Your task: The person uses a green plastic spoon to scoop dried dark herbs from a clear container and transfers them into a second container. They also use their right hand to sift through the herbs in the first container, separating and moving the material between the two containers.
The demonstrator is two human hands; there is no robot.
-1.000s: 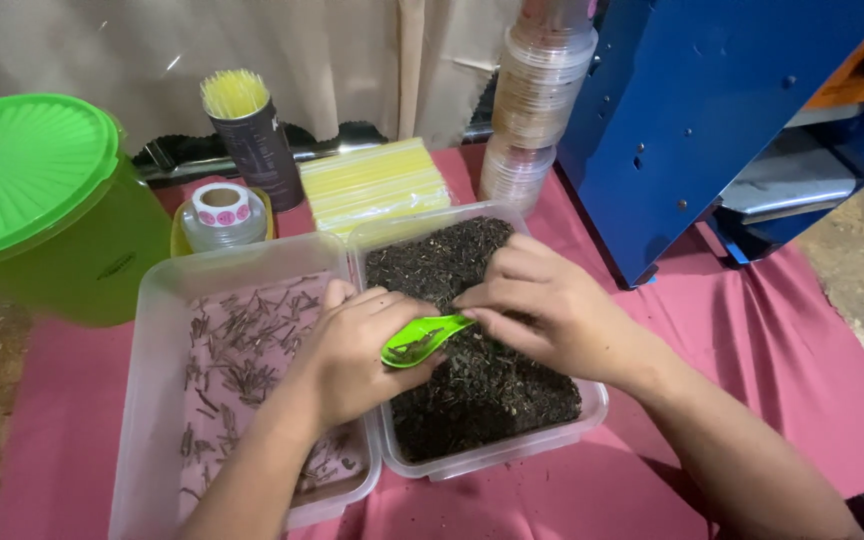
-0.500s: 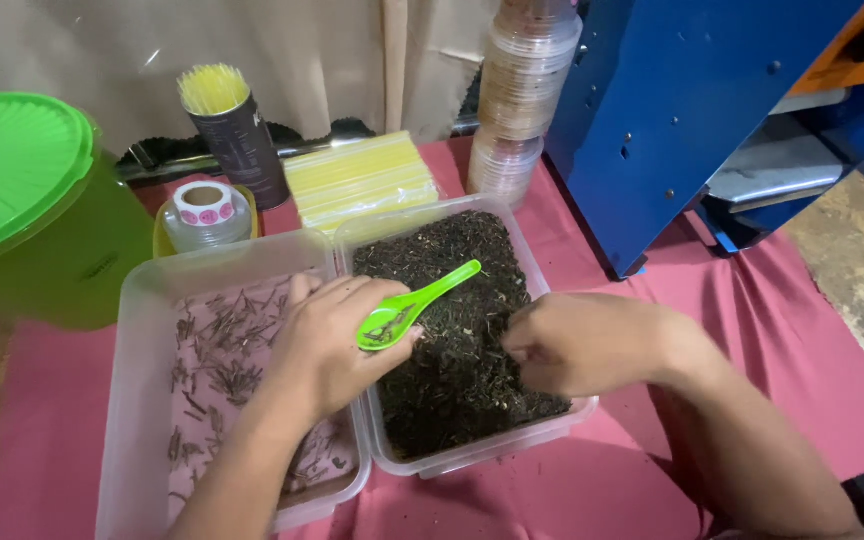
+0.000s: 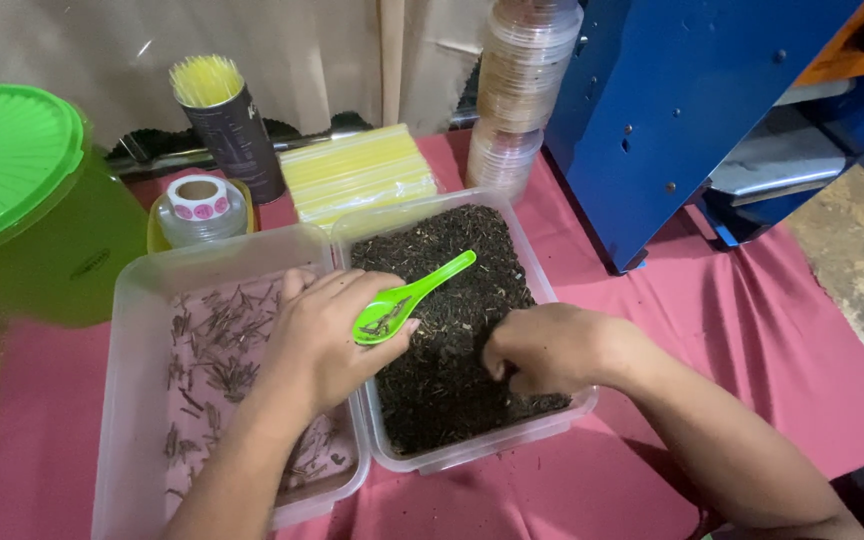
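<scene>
Green plastic spoon (image 3: 407, 300) sits in the left hand (image 3: 327, 340), fingers wrapped round its bowl end, handle sticking out to the far right over the clear tub of dark loose stuff (image 3: 452, 330). A few dark bits lie in the scoop. Right hand (image 3: 547, 348) is down in that tub near its near-right side, fingers curled into the dark material; can't tell if it's pinching anything. Left of it is a second clear tub (image 3: 142, 400) with scattered twiggy bits, all on a pink cloth (image 3: 732, 340).
</scene>
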